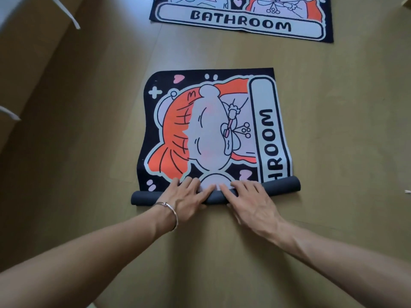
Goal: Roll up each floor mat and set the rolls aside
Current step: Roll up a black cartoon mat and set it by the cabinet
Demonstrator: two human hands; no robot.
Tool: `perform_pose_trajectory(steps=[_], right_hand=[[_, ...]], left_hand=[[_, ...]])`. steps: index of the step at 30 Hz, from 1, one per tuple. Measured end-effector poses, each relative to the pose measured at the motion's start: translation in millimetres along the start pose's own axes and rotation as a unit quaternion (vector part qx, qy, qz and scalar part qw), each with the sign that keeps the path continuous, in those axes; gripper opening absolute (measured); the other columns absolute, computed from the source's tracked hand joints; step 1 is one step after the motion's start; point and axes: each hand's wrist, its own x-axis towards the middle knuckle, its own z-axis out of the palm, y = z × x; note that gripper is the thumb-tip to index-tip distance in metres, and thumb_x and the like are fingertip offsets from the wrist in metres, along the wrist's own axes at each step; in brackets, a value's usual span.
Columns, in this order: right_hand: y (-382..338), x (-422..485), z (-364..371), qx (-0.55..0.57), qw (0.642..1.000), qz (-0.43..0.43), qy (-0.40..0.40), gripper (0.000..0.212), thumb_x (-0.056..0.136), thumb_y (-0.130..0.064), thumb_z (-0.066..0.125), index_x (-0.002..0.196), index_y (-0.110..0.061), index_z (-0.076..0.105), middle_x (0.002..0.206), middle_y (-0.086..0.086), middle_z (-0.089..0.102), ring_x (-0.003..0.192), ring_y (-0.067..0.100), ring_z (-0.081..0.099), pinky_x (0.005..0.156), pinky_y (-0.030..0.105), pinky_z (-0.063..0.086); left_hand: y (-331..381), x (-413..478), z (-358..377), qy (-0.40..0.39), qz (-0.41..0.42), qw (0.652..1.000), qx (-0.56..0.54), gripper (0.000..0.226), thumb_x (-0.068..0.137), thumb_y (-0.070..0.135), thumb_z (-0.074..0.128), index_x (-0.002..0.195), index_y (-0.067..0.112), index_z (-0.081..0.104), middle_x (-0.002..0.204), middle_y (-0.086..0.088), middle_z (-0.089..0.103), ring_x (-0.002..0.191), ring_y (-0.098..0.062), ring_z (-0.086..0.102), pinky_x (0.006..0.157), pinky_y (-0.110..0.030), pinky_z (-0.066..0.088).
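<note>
Grey backing faces outward on the short roll (282,185) at the near edge of the cartoon BATHROOM mat (211,125), which lies lengthwise on the tan floor (89,130). Left hand (189,194) and right hand (249,198) press side by side on its middle, fingers straight, clasping nothing, likely to keep the coil tight and even. A second BATHROOM mat (242,18) lies flat beyond.

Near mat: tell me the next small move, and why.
Probably push the roll forward one more turn. The left hand and right hand press flat on its middle. Only the near end is wound, and most of the mat lies flat ahead. The far mat is not yet rolled.
</note>
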Motion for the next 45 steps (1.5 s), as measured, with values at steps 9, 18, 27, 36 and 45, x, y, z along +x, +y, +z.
perform_pose_trajectory(steps=[9,18,27,36,45], right_hand=[[-15,10,0,-0.017,0.992,0.033,-0.118,0.083,0.071,-0.052,0.071,0.135,-0.011,0.038,0.128,0.014,0.06,0.12,0.035,0.055,0.096,0.051,0.045],[-5,47,-10,-0.024,0.986,0.049,-0.156,0.069,0.099,-0.051,0.02,0.152,-0.017,-0.007,0.16,0.011,-0.003,0.146,0.03,-0.004,0.115,0.049,0.003],[32,53,-18,-0.016,0.994,0.025,-0.109,0.084,0.081,-0.072,0.013,0.131,-0.013,0.045,0.123,0.01,0.05,0.111,0.028,0.047,0.1,0.039,0.034],[63,39,-25,-0.061,0.976,0.152,-0.144,0.079,0.078,-0.076,0.007,0.107,-0.014,0.048,0.104,0.007,0.054,0.091,0.023,0.049,0.085,0.036,0.037],[63,37,-21,-0.024,0.978,0.16,-0.133,0.079,0.079,-0.074,0.007,0.121,-0.019,0.045,0.11,0.006,0.05,0.097,0.023,0.046,0.086,0.037,0.038]], left_hand=[[-15,11,-5,-0.042,-0.091,0.988,-0.115,0.065,0.099,0.05,0.025,0.15,0.028,-0.008,0.158,0.0,-0.012,0.145,-0.019,-0.015,0.115,-0.051,-0.001],[-17,5,9,0.172,-0.018,0.983,-0.055,0.045,0.084,0.031,0.033,0.124,0.014,0.042,0.108,-0.008,0.061,0.095,-0.027,0.057,0.08,-0.038,0.05],[-6,7,20,0.098,-0.066,0.993,-0.023,0.061,0.08,0.04,0.032,0.133,0.01,0.035,0.124,-0.008,0.061,0.117,-0.027,0.055,0.096,-0.054,0.038],[-12,22,9,0.074,-0.094,0.993,0.023,0.065,0.097,0.046,0.035,0.15,0.021,0.007,0.131,-0.008,0.038,0.111,-0.025,0.04,0.083,-0.038,0.036],[-20,28,-9,0.033,-0.088,0.996,-0.002,0.052,0.1,0.046,0.027,0.146,0.027,0.011,0.126,-0.008,0.04,0.106,-0.027,0.045,0.072,-0.036,0.033]])
